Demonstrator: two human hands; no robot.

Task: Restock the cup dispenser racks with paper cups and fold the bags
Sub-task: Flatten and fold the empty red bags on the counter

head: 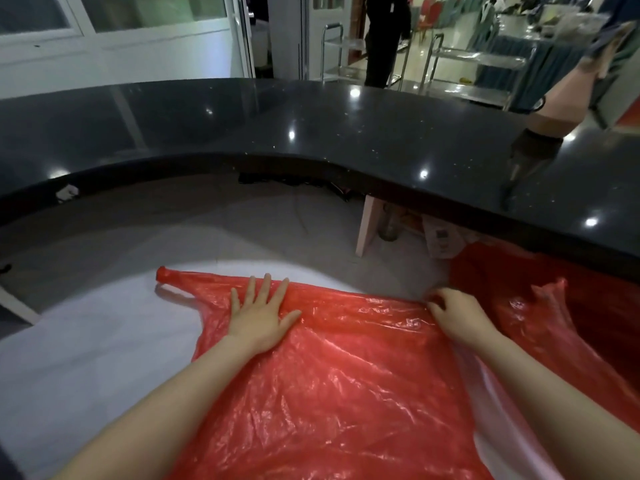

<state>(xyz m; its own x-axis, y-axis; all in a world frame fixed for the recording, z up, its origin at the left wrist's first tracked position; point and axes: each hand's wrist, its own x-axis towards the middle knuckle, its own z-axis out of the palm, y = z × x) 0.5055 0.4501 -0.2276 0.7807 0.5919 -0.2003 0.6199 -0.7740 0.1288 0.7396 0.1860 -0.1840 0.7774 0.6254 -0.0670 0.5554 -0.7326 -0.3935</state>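
**Red bag spread flat, pressed left, pinched right**

Red plastic bag (332, 382), thin and crinkled, spread flat across a pale worktop (86, 358), covering most of the near right half. One bag handle (173, 275) stretched out to the far left, ending in a knotted tip.

Left hand (259, 317) palm down on the bag's far edge, fingers (266, 289) straight and spread apart, pressing the plastic flat. Right hand (457, 313) at the same far edge, further right, fingers curled together and pinching a bunched fold of the plastic. Both forearms bare, reaching in from the near edge.

More red plastic (547, 323) lying rumpled just to the right, touching or overlapping the first sheet; cannot tell whether a second bag or the same one.

Open pale worktop to the left of the bag and beyond its far edge. Beyond that, a raised, glossy black counter (311, 126) curving round from left to right, ceiling lights reflected in it. Under its overhang on the right, a pale upright panel (365, 226) and a cardboard box (440, 237).

Past the counter, metal trolleys (481, 60), a person in dark clothes (384, 36) standing, white doors at left, red chairs far back.
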